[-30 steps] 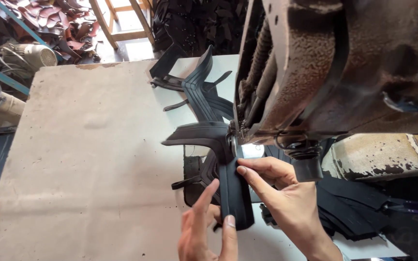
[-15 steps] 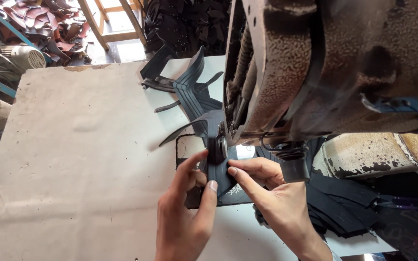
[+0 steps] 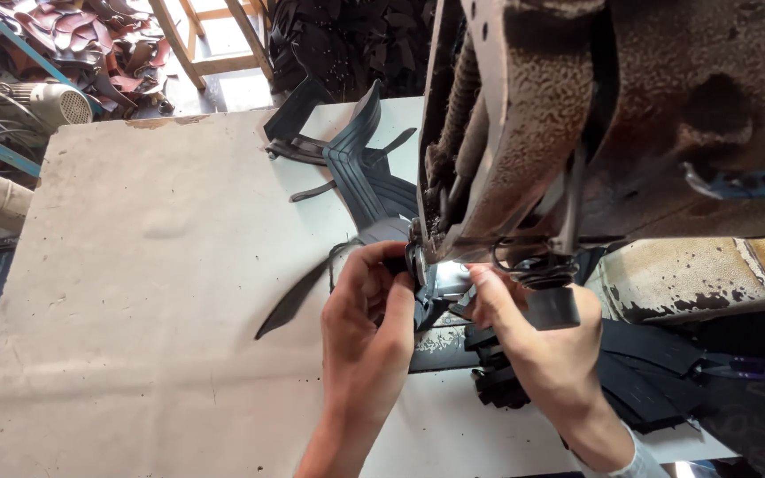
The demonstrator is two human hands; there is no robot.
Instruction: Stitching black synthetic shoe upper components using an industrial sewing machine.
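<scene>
Two hands work at one sewing machine: one left hand, one right hand. One table carries many dark cut pieces, too overlapped to count. One motor and one wooden frame stand behind it.

A pale worktable filled the foreground under daylight. Beyond its far edge stood a wooden frame and heaped brown leather pieces on the floor.
</scene>
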